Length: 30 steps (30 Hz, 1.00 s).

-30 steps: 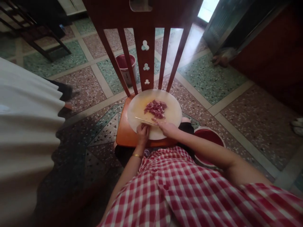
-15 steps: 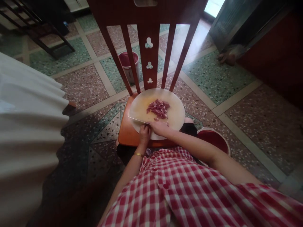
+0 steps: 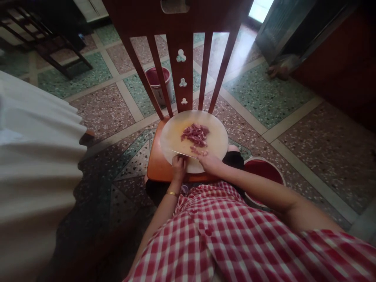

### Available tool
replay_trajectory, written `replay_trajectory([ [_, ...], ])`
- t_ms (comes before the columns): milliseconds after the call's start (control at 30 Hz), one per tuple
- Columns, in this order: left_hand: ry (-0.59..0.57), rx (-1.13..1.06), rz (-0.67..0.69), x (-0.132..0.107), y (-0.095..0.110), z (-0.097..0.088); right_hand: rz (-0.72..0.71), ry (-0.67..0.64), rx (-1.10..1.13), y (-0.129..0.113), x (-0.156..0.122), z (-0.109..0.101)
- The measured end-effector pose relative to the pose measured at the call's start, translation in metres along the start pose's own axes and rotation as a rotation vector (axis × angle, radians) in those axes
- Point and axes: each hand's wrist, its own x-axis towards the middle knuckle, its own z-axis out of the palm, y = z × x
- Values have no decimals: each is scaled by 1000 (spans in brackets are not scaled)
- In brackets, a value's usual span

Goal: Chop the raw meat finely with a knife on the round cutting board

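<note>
A round pale cutting board (image 3: 170, 135) lies on the seat of a wooden chair (image 3: 155, 164). On its middle sits a heap of cut raw meat (image 3: 196, 135), with smaller bits just in front. My right hand (image 3: 210, 162) is closed round the handle of a knife (image 3: 182, 153), whose thin blade points left across the near part of the board. My left hand (image 3: 179, 164) rests at the board's near left, fingers curled beside the blade. Whatever those fingers press on is hidden under them and the knife.
The chair's slatted back (image 3: 183, 70) rises behind the board. Beyond it a bin (image 3: 161, 92) stands on the tiled floor. A red basin (image 3: 264, 172) is by my right leg. Pale draped cloth (image 3: 38, 168) hangs at left, and another chair (image 3: 63, 55) stands far left.
My right hand and the knife have moved to the right along the board. My left hand stays in nearly the same place. The meat heap looks unchanged.
</note>
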Motion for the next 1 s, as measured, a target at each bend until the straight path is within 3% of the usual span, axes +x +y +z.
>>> replay_trajectory([
  [333,28,-41,39,-1,-7,7,32,-26,0,-31,46,-6],
  [633,11,-113,-16,3,-1,1,23,-5,13,9,3,1],
  [800,5,-110,-27,0,-3,-3,-10,8,-6,-1,3,3],
  [1000,-5,-80,-35,-5,-10,6,-11,45,-46,-14,18,6],
])
